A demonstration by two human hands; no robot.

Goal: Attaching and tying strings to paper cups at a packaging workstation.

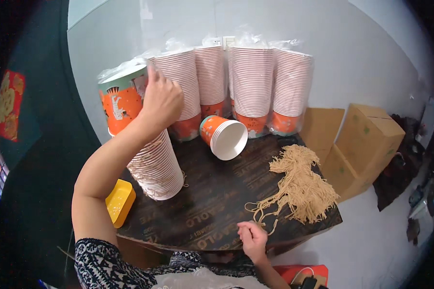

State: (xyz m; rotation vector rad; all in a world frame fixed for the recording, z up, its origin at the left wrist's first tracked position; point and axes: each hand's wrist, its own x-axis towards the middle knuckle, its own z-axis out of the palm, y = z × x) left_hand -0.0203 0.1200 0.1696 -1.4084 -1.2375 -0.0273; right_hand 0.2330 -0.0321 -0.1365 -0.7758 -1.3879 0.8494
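On the left stands a tall stack of white-rimmed paper buckets [161, 166], turned bottom up. Its top bucket [118, 106] is orange and green, with clear plastic over its upper end. My left hand [164, 98] is closed at the upper right edge of that bucket, its fingertips blurred against it; what they pinch is not clear. Pale strands of cord show between the stack's rims. My right hand [253, 239] is closed at the table's front edge, beside loose ends of a tan cord bundle [304, 188]. Whatever its fingers hold is hidden.
Bagged upright bucket stacks [250, 82] line the wall. A short nest of buckets [229, 139] lies sideways on the dark table [205, 192]. At the left edge sits a yellow tray [120, 202]. Cardboard boxes [366, 144] stand right of the table, a red object [301, 272] below.
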